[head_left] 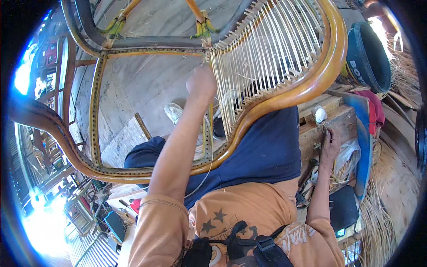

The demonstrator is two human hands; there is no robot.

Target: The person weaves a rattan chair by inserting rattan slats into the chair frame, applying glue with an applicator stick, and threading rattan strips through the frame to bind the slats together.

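Observation:
A curved rattan chair frame lies across my lap, its inner rails dotted with small holes. Pale cane strands are strung side by side over its right section; the left section has no strands. My left hand is closed in a fist at the upper end of the middle rail, beside the first strands. What its fingers grip is hidden. A loose cane strand hangs below that hand and curves toward my lap. My right hand rests at a wooden bench, fingers bent together; what they hold is too small to make out.
A white rounded object sits on the bench beyond my right hand. Beside it are a clear plastic bag, a blue curved panel and red cloth. A dark bucket stands farther back. Loose cane lies at right.

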